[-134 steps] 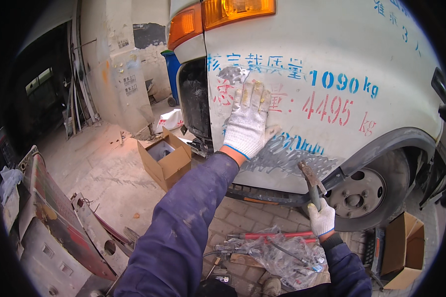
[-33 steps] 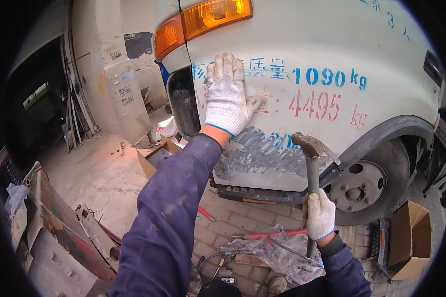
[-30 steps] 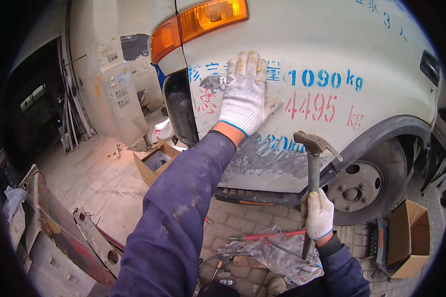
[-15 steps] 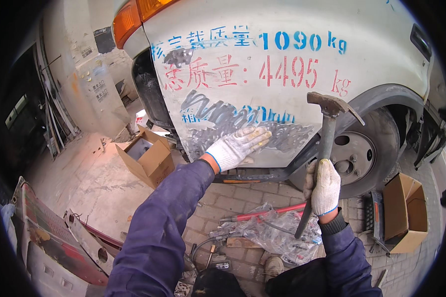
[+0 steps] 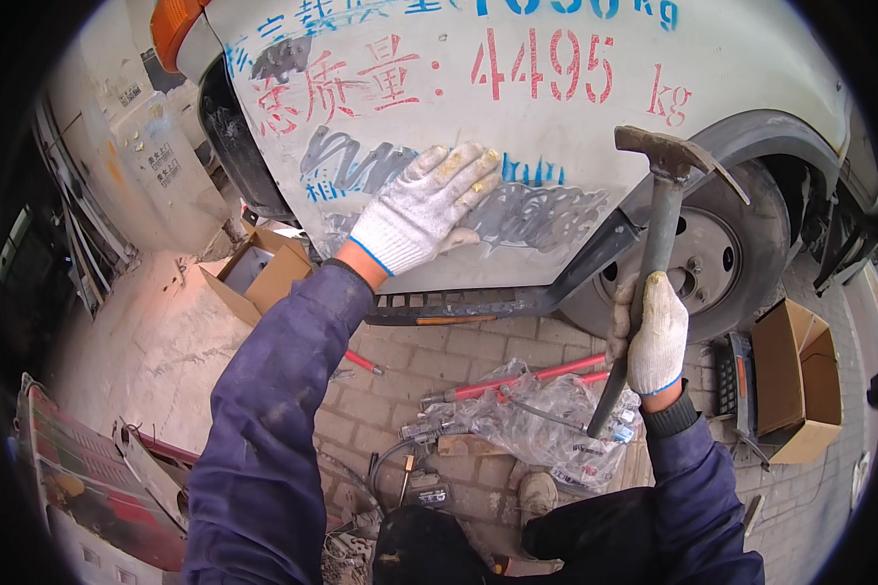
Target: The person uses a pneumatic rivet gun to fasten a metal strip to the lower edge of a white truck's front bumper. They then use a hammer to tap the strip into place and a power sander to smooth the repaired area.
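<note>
My left hand [image 5: 424, 210], in a white knit work glove with a blue cuff edge, rests flat against the white truck door [image 5: 380, 117]. Its fingers are stretched out over the grey scribbled patch [image 5: 546, 219] on the lower panel. My right hand [image 5: 654, 331], gloved alike, is wrapped round the handle of a hammer [image 5: 662, 219]. The hammer stands nearly upright, its head on top with a blunt end at left and a long, curved, pointed end at right. It is held in front of the front wheel [image 5: 702, 263], apart from the door.
Below lie clear plastic sheeting [image 5: 517, 429], a red bar [image 5: 507, 382], and a wooden block [image 5: 468, 446]. An open cardboard box [image 5: 273, 283] stands at left, another box [image 5: 800, 390] at right. Red-and-white panels [image 5: 98, 478] lean at lower left.
The view has shifted, with the truck sitting higher in it. My left hand has moved up and left over the door panel. My right hand still grips the hammer.
</note>
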Demonstrator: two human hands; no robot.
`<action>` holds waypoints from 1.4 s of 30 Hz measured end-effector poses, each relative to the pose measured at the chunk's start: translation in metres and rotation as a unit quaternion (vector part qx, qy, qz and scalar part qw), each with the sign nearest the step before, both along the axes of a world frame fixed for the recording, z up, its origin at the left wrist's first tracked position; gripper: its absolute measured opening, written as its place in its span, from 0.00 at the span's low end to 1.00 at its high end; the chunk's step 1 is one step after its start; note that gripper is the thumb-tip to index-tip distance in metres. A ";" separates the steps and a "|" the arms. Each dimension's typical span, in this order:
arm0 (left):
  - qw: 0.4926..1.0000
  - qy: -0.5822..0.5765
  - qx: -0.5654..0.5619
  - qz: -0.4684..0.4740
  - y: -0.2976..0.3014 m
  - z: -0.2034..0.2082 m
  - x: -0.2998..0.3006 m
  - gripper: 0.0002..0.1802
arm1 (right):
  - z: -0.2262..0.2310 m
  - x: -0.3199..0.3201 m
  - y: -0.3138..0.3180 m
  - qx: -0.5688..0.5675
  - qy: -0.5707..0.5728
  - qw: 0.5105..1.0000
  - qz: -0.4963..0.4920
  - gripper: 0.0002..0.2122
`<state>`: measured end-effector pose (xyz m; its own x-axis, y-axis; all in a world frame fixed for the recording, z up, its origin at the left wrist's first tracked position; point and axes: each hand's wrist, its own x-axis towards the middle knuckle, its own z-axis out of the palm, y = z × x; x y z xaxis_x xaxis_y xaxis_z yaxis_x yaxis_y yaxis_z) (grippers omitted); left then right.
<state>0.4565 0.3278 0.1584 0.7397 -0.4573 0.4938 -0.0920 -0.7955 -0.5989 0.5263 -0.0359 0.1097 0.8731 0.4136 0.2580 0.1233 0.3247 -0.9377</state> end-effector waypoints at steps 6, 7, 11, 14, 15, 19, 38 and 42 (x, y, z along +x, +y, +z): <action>0.993 0.083 -0.082 -0.031 -0.011 -0.070 -0.002 0.48 | -0.003 -0.001 -0.002 -0.067 -0.032 0.997 -0.007 0.18; 0.987 0.120 -0.105 -0.022 -0.007 -0.090 -0.008 0.48 | -0.004 -0.001 -0.004 -0.092 -0.064 0.993 -0.019 0.17; 0.979 0.160 -0.124 0.036 0.008 -0.146 -0.046 0.51 | -0.006 -0.005 -0.015 -0.164 -0.085 0.983 -0.007 0.12; 0.970 0.168 -0.153 0.082 0.003 -0.159 -0.069 0.51 | -0.010 -0.007 -0.015 -0.237 -0.097 0.967 0.011 0.11; 0.970 0.158 -0.167 0.086 -0.001 -0.159 -0.075 0.51 | -0.013 -0.006 -0.011 -0.260 -0.165 0.951 0.013 0.11; 0.971 0.077 -0.188 0.124 -0.012 -0.156 -0.087 0.52 | -0.029 -0.005 0.008 -0.387 -0.296 0.873 0.005 0.17; 0.976 0.012 -0.216 0.004 -0.034 -0.111 -0.030 0.48 | -0.025 -0.007 0.029 -0.334 -0.348 0.874 0.056 0.16; 0.982 0.023 -0.187 -0.013 -0.029 -0.103 -0.020 0.43 | -0.019 -0.006 0.023 -0.337 -0.345 0.871 0.091 0.16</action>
<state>0.4367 0.2990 0.0553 0.7558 -0.2682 0.5973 -0.1347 -0.9564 -0.2590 0.5202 -0.0125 0.0910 0.5104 0.7899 0.3400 0.7367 -0.1977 -0.6467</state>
